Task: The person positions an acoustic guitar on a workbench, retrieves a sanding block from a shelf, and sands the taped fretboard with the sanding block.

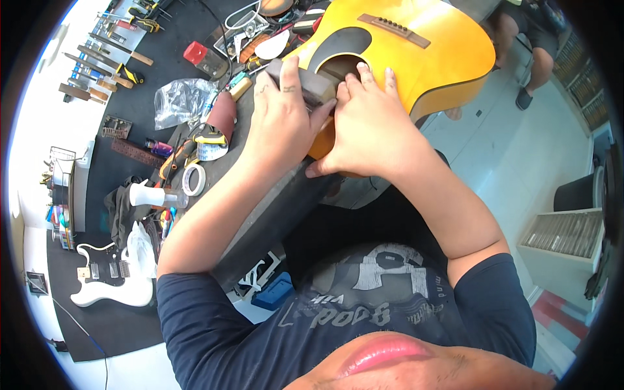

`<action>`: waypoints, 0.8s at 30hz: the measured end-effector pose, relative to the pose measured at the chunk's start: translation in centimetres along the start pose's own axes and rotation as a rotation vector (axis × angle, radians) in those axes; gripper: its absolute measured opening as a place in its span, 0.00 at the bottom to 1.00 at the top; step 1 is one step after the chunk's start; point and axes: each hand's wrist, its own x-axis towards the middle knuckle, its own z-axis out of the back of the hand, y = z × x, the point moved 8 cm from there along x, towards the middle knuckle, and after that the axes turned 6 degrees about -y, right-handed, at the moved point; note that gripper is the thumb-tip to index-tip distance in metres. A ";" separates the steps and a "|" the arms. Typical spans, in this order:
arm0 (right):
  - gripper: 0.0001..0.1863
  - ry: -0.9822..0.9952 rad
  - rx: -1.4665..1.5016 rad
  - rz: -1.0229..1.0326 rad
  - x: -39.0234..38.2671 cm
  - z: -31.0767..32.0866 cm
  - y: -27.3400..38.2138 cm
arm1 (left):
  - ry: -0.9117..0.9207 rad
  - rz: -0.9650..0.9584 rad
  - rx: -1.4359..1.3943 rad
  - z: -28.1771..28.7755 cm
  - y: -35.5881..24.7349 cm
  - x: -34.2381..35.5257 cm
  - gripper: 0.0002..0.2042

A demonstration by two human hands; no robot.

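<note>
A yellow acoustic guitar with a dark pickguard and a brown bridge lies on the dark bench at the upper middle. My left hand has its fingers closed over a dark grey rectangular block, held against the guitar's near side left of the soundhole. My right hand rests on the guitar beside it, fingers spread toward the soundhole and thumb down at the guitar's lower edge. What lies under my right palm is hidden.
Left of me are a tape roll, a spray bottle, a red-lidded jar, scattered tools, files and a white electric guitar body. A person's legs are at upper right, a white crate at right.
</note>
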 end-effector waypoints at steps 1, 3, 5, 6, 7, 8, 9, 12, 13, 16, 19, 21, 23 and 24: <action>0.66 0.007 0.003 0.005 -0.2 -0.2 -0.1 | -0.007 -0.028 -0.029 0.2 -0.5 -0.1 0.47; 0.79 -0.094 0.074 -0.022 0.3 0.1 -0.9 | 0.003 0.052 0.000 0.1 1.0 0.8 0.48; 0.80 -0.097 0.084 -0.014 0.6 0.2 -1.1 | -0.008 0.012 0.029 -0.1 0.3 0.4 0.47; 0.80 -0.057 0.086 -0.008 0.3 0.4 -0.9 | -0.028 -0.036 0.035 -0.1 -0.6 -0.2 0.47; 0.80 -0.017 0.088 -0.001 0.0 0.3 -0.7 | -0.047 -0.085 0.041 0.0 -1.3 -0.7 0.46; 0.80 -0.033 0.085 -0.016 0.3 0.1 -0.9 | -0.044 -0.081 0.042 0.3 -1.1 -0.4 0.46; 0.80 -0.042 0.082 -0.018 0.4 0.2 -1.0 | -0.007 0.032 0.031 0.4 0.6 1.0 0.46; 0.78 -0.035 0.102 0.022 -0.1 -0.1 -0.7 | -0.046 -0.040 0.061 0.2 -0.6 -0.3 0.45; 0.78 -0.030 0.105 0.027 0.0 -0.1 -0.5 | -0.068 -0.103 0.048 0.3 -1.4 -0.8 0.46; 0.77 -0.040 0.077 -0.010 0.6 0.2 -0.9 | 0.008 0.129 0.010 0.0 2.5 1.8 0.48; 0.77 -0.044 0.090 0.008 0.1 0.4 -0.5 | -0.054 -0.106 0.096 0.2 -1.7 -1.2 0.47; 0.77 0.035 0.057 -0.018 0.5 0.1 -0.8 | 0.001 0.060 -0.056 0.0 1.8 1.6 0.48; 0.78 -0.034 0.089 0.001 0.4 -0.2 -0.7 | 0.020 0.154 0.009 0.0 2.4 1.2 0.50; 0.79 -0.039 0.083 0.011 0.1 -0.3 -0.6 | -0.040 -0.004 0.039 0.1 0.2 -0.1 0.49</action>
